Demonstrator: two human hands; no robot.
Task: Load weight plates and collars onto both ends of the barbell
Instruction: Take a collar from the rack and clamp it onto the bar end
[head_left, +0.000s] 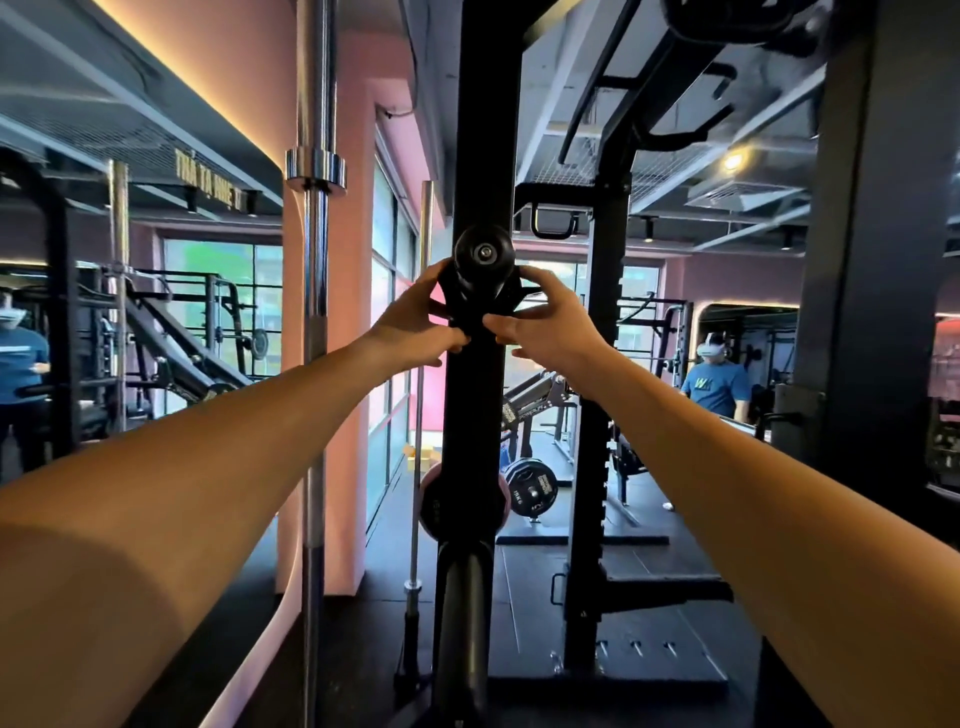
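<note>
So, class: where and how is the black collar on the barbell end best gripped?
Grip the collar by its two side wings, one hand from each side, as the left hand and right hand do: the barbell end fills its centre.

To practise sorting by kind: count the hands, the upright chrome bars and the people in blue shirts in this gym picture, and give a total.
Hands: 2, the left hand and the right hand, both gripping the black collar
Upright chrome bars: 3
People in blue shirts: 2
Total: 7
</note>
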